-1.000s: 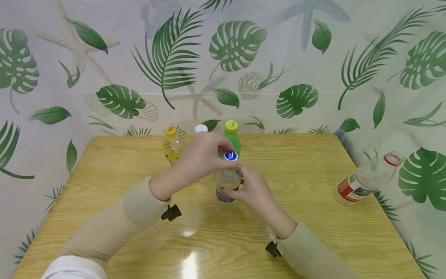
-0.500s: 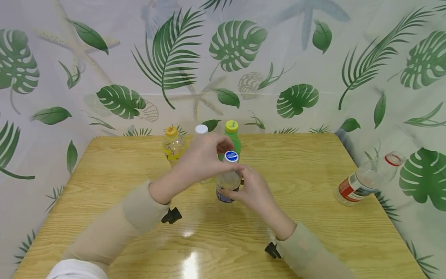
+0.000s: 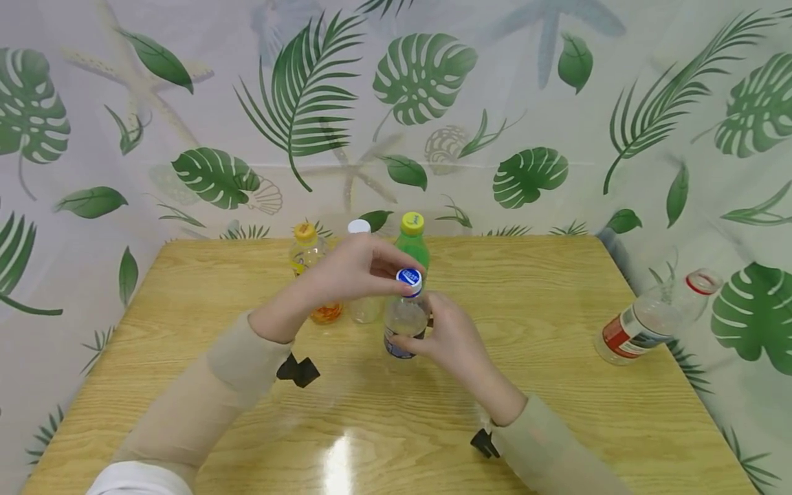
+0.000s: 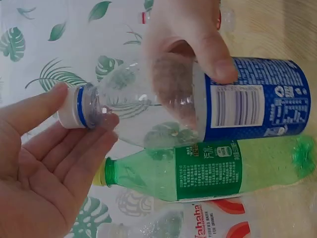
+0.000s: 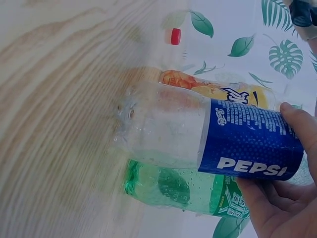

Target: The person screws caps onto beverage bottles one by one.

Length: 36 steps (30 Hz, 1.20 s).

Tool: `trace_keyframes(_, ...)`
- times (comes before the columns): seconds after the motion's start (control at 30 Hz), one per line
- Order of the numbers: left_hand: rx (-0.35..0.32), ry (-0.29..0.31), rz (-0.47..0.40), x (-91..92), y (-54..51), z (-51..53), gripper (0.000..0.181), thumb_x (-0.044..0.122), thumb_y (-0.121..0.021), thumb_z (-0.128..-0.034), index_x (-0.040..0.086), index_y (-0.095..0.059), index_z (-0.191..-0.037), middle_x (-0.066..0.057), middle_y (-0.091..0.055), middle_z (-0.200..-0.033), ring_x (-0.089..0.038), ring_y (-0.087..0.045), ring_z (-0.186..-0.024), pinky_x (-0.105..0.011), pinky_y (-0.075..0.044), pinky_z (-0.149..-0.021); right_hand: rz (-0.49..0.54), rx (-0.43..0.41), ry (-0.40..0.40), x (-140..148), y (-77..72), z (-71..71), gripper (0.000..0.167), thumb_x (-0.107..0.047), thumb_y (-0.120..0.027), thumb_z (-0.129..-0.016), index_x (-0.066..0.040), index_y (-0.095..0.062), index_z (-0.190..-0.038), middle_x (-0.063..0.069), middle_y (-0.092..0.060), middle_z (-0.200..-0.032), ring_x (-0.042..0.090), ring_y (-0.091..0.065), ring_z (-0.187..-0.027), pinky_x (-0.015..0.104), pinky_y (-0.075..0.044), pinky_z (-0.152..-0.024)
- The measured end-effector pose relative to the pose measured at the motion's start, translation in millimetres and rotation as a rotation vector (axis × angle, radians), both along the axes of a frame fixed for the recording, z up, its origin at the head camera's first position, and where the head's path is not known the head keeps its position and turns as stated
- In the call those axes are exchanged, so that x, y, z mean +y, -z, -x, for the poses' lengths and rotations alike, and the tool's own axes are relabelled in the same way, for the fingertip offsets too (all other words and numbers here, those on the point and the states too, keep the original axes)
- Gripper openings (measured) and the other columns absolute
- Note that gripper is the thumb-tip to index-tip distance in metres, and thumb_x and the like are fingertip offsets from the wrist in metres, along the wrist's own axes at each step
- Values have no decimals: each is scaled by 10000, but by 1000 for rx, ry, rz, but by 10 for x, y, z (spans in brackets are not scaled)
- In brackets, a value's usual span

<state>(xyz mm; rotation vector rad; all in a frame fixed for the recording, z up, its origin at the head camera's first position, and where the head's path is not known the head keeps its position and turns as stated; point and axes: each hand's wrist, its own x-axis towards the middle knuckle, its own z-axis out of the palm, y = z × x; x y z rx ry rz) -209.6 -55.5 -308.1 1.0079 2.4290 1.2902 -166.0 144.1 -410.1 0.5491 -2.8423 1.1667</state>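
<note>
A clear Pepsi bottle [image 5: 250,139] with a blue label and white cap stands at mid-table in the head view. My right hand [image 3: 454,337] grips its body, thumb on the near side, around the label's upper part. At the top, my left hand [image 3: 355,271] has thumb and fingers about the bottle cap [image 4: 72,107], whose blue top shows in the head view. The left wrist view shows the thumb touching the cap, with fingertips near the neck below. A green soda bottle [image 4: 208,171] with a yellow cap stands just behind.
Behind the left hand are a yellow-capped drink bottle [image 3: 326,313] and a white-capped Wahaha water bottle [image 3: 365,309]. An uncapped bottle with a red neck ring [image 3: 643,326] leans at the table's right edge. A red cap [image 5: 176,36] shows in the right wrist view.
My left wrist has shifted left and slightly away, its thumb sliding back along the cap's near side. More of the yellow-capped bottle shows. The right hand and the Pepsi bottle have stayed put.
</note>
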Motion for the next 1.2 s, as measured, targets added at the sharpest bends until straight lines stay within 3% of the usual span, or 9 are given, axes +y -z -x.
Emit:
trace_keyframes(0.23,221,-181,68,102,45,-125,322,230,-897,-879,50,-802,-1128,-49,-815,-1079,-176,-757,-1002,-335,-626,-923,1,3,-14,8,-3,11,678,-245,-935,-834,-72,-634,-1416,120,-704,-1274,276,-697,-1129,451,-626,-898)
trace_keyframes(0.33,242,-227,41,126,57,-148,281,228,-925,-844,64,-810,-1041,-39,-808,-1003,-173,-752,-957,-353,-632,-912,12,-5,-15,9,-3,10,700,-246,-931,-839,-71,-615,-1438,120,-697,-1291,278,-693,-1142,453,-624,-902)
trace_keyframes(0.4,227,-197,40,115,44,-128,267,196,-908,-860,53,-819,-1067,-53,-816,-1033,-182,-763,-974,-347,-636,-912,15,-8,-13,11,0,10,705,-244,-930,-841,-52,-607,-1438,127,-694,-1292,283,-695,-1142,454,-626,-902)
trace_keyframes(0.63,53,104,4,44,-1,13,341,-30,-720,-954,-31,-733,-1294,-171,-752,-1309,-278,-727,-1225,-315,-602,-1024,6,-10,-8,17,8,17,636,-239,-940,-828,-25,-638,-1345,142,-700,-1252,294,-705,-1105,462,-625,-898)
trace_keyframes(0.7,57,94,22,59,21,-1,425,36,-744,-955,-27,-681,-1371,-172,-724,-1363,-279,-696,-1280,-337,-580,-1070,-5,-1,-9,14,9,17,632,-247,-941,-826,-41,-649,-1346,131,-709,-1251,276,-700,-1082,446,-620,-884)
trace_keyframes(0.8,93,-40,33,110,59,-90,553,194,-859,-910,-12,-655,-1382,-147,-721,-1349,-263,-683,-1282,-376,-562,-1102,-17,5,-5,10,16,16,597,-255,-939,-829,-75,-673,-1332,104,-716,-1241,240,-680,-1037,410,-606,-859)
trace_keyframes(0.97,166,-252,-47,155,137,-167,389,227,-951,-813,50,-720,-1071,-65,-745,-1040,-194,-716,-1006,-395,-619,-952,-13,-2,-6,10,14,11,648,-255,-931,-839,-85,-643,-1395,105,-705,-1282,251,-684,-1101,424,-613,-887)
trace_keyframes(1.07,126,-221,-124,133,166,-121,294,139,-941,-813,39,-746,-1008,-77,-758,-986,-190,-730,-941,-389,-637,-906,-4,-13,-5,10,8,7,694,-253,-928,-844,-69,-612,-1435,124,-692,-1317,280,-689,-1161,450,-621,-914)
trace_keyframes(1.2,-7,-72,-197,77,156,-48,248,-24,-826,-871,-41,-774,-1113,-175,-789,-1116,-270,-778,-1051,-355,-637,-950,1,-21,-1,10,9,2,691,-246,-927,-844,-37,-610,-1422,139,-688,-1307,296,-695,-1162,459,-626,-920)
